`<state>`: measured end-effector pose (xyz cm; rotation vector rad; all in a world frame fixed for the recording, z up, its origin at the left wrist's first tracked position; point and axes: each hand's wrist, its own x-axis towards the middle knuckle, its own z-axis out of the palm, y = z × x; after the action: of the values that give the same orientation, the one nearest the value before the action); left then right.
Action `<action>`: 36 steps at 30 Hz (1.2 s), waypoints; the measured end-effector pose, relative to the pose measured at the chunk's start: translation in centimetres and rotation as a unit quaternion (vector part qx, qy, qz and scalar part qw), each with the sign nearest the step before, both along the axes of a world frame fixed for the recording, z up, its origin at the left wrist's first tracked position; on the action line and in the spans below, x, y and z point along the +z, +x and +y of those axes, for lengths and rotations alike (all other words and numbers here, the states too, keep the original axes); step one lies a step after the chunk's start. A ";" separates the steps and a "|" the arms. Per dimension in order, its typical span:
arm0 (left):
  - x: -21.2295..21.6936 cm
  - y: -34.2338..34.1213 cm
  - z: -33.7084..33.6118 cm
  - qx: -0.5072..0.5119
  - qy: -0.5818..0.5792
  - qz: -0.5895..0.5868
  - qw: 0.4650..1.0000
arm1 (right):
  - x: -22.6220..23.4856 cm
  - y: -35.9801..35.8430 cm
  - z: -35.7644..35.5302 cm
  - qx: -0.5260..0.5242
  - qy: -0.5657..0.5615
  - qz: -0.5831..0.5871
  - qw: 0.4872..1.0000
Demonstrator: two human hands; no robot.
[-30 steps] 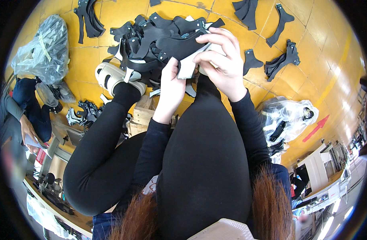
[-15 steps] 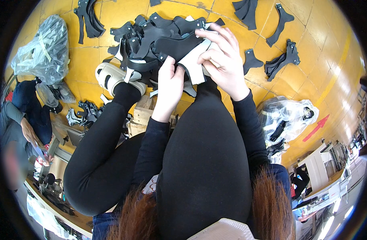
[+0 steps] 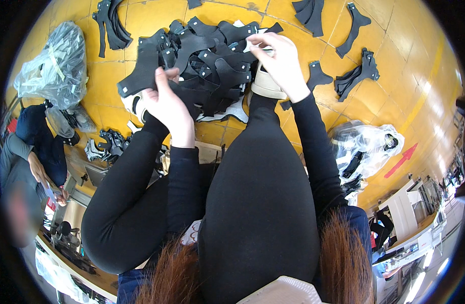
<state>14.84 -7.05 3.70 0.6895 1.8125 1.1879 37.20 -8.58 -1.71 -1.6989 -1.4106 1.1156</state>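
My left hand (image 3: pixel 166 104) is closed on a flat, curved black cut piece (image 3: pixel 141 68) with a small white label near one end, at the left side of the pile. A pile of similar black pieces (image 3: pixel 215 55) lies on the floor in front of me, many with small white labels; a few show pale undersides. My right hand (image 3: pixel 279 62) hovers at the pile's right edge above my beige clog (image 3: pixel 268 90). Its thumb and fingertips are pinched together; whatever sits between them is too small to make out.
More black pieces lie on the yellow tiled floor (image 3: pixel 410 66), among them a stack (image 3: pixel 355 76) at right. Bagged pieces in clear plastic (image 3: pixel 55 61) stand at far left, another bag (image 3: pixel 366 149) at right. A co-worker's hand (image 3: pixel 39 169) shows at left, beside a table.
The pale-backed piece both hands held is gone from them. My left hand has moved left and now grips a black piece; my right hand has stayed near the pile's right edge.
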 end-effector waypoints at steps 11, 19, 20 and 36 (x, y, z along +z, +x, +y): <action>0.0 -0.6 0.8 0.015 -0.012 -0.203 0.979 | -2.7 -2.7 -0.8 0.158 0.077 -0.162 0.971; 0.3 -0.1 0.7 -0.130 -0.074 -0.060 0.987 | 2.2 -1.6 0.3 0.200 0.051 0.146 0.968; 1.1 0.5 0.9 -0.176 -0.064 -0.068 0.980 | 2.8 -1.5 0.6 0.185 0.037 0.178 0.966; 4.8 0.3 3.0 0.060 0.106 -0.032 0.992 | -2.8 -2.7 1.2 0.035 0.032 -0.038 0.998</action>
<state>15.18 -4.00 8.49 0.6605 1.7094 1.4812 34.53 -7.39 -4.55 -1.6733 -1.5467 1.0425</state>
